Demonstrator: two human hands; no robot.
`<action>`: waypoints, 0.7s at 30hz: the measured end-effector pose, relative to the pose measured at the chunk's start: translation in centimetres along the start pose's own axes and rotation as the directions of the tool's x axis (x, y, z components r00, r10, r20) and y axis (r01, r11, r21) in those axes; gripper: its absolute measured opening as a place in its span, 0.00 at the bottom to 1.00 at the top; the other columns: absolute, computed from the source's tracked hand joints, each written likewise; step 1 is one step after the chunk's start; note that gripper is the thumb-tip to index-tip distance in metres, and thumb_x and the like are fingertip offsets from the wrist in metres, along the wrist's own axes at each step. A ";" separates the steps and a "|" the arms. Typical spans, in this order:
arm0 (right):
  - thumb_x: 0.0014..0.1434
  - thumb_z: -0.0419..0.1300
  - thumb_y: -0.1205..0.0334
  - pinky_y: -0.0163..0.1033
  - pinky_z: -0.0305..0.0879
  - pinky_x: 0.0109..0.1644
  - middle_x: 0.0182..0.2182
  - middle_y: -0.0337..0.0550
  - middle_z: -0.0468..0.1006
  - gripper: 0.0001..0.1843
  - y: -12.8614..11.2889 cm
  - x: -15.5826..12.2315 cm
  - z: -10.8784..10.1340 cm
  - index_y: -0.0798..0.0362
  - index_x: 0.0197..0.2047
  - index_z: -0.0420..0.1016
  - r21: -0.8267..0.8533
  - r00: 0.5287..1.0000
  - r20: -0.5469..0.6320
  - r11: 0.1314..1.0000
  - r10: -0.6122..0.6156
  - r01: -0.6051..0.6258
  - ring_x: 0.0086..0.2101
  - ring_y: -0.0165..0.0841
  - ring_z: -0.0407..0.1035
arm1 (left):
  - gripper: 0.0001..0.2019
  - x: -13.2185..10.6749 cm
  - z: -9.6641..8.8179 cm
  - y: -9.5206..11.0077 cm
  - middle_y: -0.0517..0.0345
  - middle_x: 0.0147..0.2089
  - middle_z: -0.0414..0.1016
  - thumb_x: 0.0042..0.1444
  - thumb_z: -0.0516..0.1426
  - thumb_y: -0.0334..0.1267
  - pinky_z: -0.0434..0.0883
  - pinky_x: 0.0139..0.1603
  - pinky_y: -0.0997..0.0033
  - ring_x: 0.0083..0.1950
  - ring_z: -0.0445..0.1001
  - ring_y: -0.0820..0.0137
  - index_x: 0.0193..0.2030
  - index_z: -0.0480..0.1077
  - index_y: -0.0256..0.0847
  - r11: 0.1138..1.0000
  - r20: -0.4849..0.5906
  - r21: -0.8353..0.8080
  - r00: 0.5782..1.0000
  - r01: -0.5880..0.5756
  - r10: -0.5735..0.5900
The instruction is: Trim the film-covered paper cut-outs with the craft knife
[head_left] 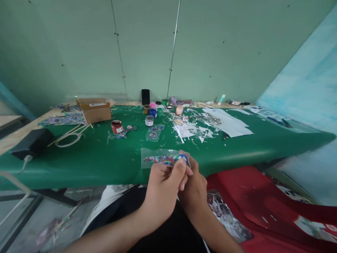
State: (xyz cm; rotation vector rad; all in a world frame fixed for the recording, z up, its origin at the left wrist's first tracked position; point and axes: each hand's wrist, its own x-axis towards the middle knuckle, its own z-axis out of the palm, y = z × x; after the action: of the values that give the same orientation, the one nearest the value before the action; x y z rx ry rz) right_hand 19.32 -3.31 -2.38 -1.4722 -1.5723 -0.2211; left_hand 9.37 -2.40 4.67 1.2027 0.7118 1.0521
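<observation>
Both hands meet close in front of me, above the near edge of the green table covering. My left hand (164, 186) is closed, its thumb pressed on the right end of a multicoloured mosaic-like strip (163, 160) on clear plastic film. This strip points left and has a rounded blue end at my thumb. My right hand (195, 179) is closed at the same end, fingers bent behind the film. Part of its grip is hidden by my left hand. Beyond them lies a similar mosaic piece (155, 133) on film, and another patterned piece (127, 131) by a dark red paint jar (117, 127).
Several paint jars (149, 121) stand mid-table before a black phone-like slab (145, 97). White paper scraps (189, 130) and sheets (231, 123) lie right. A cardboard box (96, 111), tape ring (68, 140) and black power adapter (33, 143) are left. A red chair (237, 189) stands right.
</observation>
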 end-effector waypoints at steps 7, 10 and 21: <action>0.64 0.48 0.65 0.37 0.68 0.30 0.42 0.45 0.81 0.19 -0.4 -0.4 0.3 0.45 0.58 0.60 0.010 0.995 0.001 0.995 0.100 -0.100 0.31 0.38 0.77 | 0.20 0.1 -0.1 -0.4 0.68 0.13 0.55 0.56 0.58 0.50 0.52 0.21 0.75 0.17 0.51 0.80 0.19 0.71 0.38 0.999 -0.029 0.031 0.999 -0.026 0.027; 0.63 0.48 0.65 0.37 0.68 0.31 0.43 0.45 0.81 0.19 -0.7 -0.4 0.2 0.45 0.58 0.61 0.002 0.991 0.021 0.992 0.129 -0.129 0.32 0.38 0.77 | 0.20 0.0 -0.1 -0.5 0.68 0.14 0.55 0.56 0.57 0.49 0.52 0.20 0.75 0.17 0.51 0.80 0.19 0.70 0.38 0.998 -0.036 0.043 0.999 -0.036 0.038; 0.62 0.49 0.63 0.35 0.66 0.28 0.35 0.43 0.81 0.16 -1.2 -0.3 -0.1 0.47 0.52 0.67 0.017 0.978 0.066 0.980 0.197 -0.198 0.28 0.36 0.76 | 0.18 -0.2 -0.2 -0.6 0.68 0.14 0.54 0.53 0.58 0.49 0.50 0.18 0.74 0.17 0.51 0.79 0.20 0.68 0.40 0.999 -0.054 0.048 0.998 -0.009 0.012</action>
State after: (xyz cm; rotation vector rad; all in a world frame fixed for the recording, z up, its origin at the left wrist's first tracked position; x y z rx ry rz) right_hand 18.32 -3.91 -1.99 -1.6189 -1.4616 -0.0399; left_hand 9.24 -2.47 4.00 1.2238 0.7772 1.0849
